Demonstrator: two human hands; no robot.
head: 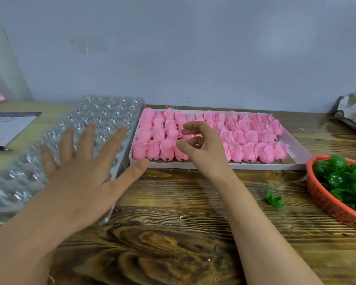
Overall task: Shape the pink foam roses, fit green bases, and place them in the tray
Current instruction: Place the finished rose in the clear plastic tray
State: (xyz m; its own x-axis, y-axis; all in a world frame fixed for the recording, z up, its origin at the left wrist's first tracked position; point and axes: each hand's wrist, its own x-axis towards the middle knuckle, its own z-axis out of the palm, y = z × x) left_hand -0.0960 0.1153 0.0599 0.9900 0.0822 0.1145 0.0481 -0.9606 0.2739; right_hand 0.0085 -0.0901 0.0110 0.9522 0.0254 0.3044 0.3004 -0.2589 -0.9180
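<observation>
While we look down from the head camera, our left hand (78, 167) is spread flat and empty over the clear plastic tray (103, 118) at the worktop's left edge, and our right hand (199, 145) hovers with fingers curled, holding nothing, above the pink foam roses (245, 136) packed in the white box (296, 161) at the back middle. They look light, soft and easily crushed, so we would pinch low, near the stems. Green bases (341, 182) fill the orange basket (325, 202) at the right edge. The wooden worktop (173, 233) meets a plain grey wall (173, 48).
</observation>
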